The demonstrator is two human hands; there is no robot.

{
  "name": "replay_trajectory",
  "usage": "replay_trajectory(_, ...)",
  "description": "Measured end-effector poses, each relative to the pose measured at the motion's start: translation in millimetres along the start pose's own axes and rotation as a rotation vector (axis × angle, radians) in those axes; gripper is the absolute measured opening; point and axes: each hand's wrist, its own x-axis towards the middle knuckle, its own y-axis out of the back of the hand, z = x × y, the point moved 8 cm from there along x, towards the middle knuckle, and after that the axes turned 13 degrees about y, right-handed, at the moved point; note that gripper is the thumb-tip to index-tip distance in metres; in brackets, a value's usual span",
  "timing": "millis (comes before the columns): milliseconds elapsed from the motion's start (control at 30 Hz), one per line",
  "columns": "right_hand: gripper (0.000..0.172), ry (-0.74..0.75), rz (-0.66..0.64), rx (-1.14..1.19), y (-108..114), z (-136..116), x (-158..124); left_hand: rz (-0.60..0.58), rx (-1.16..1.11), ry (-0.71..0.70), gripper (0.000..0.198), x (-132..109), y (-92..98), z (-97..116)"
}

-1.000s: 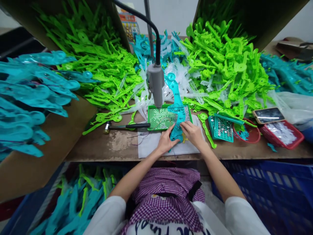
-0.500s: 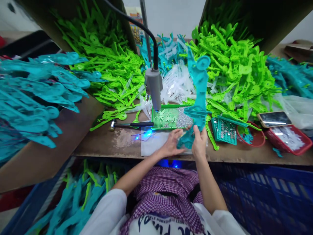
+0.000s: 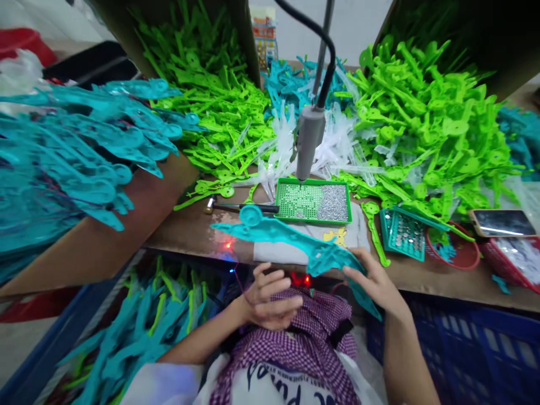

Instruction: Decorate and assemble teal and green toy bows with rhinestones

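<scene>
My right hand [image 3: 373,278] grips a long teal plastic part [image 3: 291,239] near its right end, thumb on top. The part lies slantwise over the table's front edge, its round disc end pointing left. Below and left of it is my left hand [image 3: 272,298], palm turned up and fingers loosely spread, apart from the part. A thin dark wire with small red and blue lights [image 3: 231,271] runs down to the left hand, and whether the fingers pinch it is hard to tell. More red light glows between my hands.
A grey electric screwdriver [image 3: 310,140] hangs over a green tray [image 3: 313,221] of small metal pieces. A hammer [image 3: 210,205] lies left of it. Piles of green parts [image 3: 430,112] and teal parts [image 3: 84,152] flank the bench. A phone [image 3: 502,223] rests at right.
The teal part has swung from upright to nearly level, its disc end now left. My left hand has come off it and moved down towards my lap. The view has shifted left.
</scene>
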Motion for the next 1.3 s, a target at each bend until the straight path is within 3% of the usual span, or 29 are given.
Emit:
replay_trajectory(67,0.028,0.078,-0.153,-0.117,-18.9,1.2,34.1,-0.031,-0.05,-0.146,0.037,5.3,10.9,28.9)
replay_trajectory(100,0.028,0.112,-0.214,-0.165,-28.5,3.4,50.7,-0.047,-0.088,-0.151,0.042,10.0,15.8,38.1)
replay_trajectory(167,0.029,0.191,-0.294,-0.258,-43.2,5.7,76.9,-0.112,-0.176,-0.028,0.046,22.9,20.0,44.4)
replay_trajectory(233,0.031,0.273,-0.243,-0.363,-44.3,0.1,89.4,-0.157,-0.314,0.154,0.038,36.1,20.9,41.1)
replay_trajectory(333,0.025,0.336,0.064,-0.455,-27.7,-21.8,76.0,-0.113,-0.549,0.409,0.027,58.5,21.1,29.2)
replay_trajectory(400,0.019,0.343,0.182,-0.463,-30.2,-34.1,53.5,-0.089,-0.682,0.498,0.028,78.0,17.4,27.8)
replay_trajectory(533,0.021,0.371,0.196,-0.585,-73.4,-42.9,25.0,-0.188,-0.926,0.511,0.031,121.7,-1.2,51.2)
replay_trajectory(600,0.029,0.352,0.23,-0.689,-90.0,-39.1,26.0,-0.259,-0.992,0.499,0.032,136.1,-10.6,65.4)
replay_trajectory(667,0.024,0.323,0.227,-0.743,-97.9,-32.1,33.2,-0.278,-1.021,0.475,0.033,143.1,-13.5,71.7)
replay_trajectory(767,0.015,0.313,0.214,-0.683,-91.5,-24.8,41.1,-0.192,-0.953,0.421,0.033,140.7,-4.8,59.8)
replay_trajectory(833,0.015,0.33,0.22,-0.631,-81.1,-24.4,41.5,-0.139,-0.787,0.386,0.031,131.6,0.5,44.4)
replay_trajectory(967,0.017,0.36,0.178,-0.63,-69.6,-26.0,41.1,-0.218,-0.488,0.392,0.028,105.3,-14.5,18.1)
replay_trajectory(1133,0.017,0.38,0.036,-0.628,-71.0,-25.6,43.6,-0.292,-0.58,0.49,0.025,85.8,-38.2,3.6)
replay_trajectory(1300,0.023,0.445,-0.064,-0.673,-71.7,-32.6,41.8,-0.278,-0.594,0.522,0.024,85.4,-46.5,2.0)
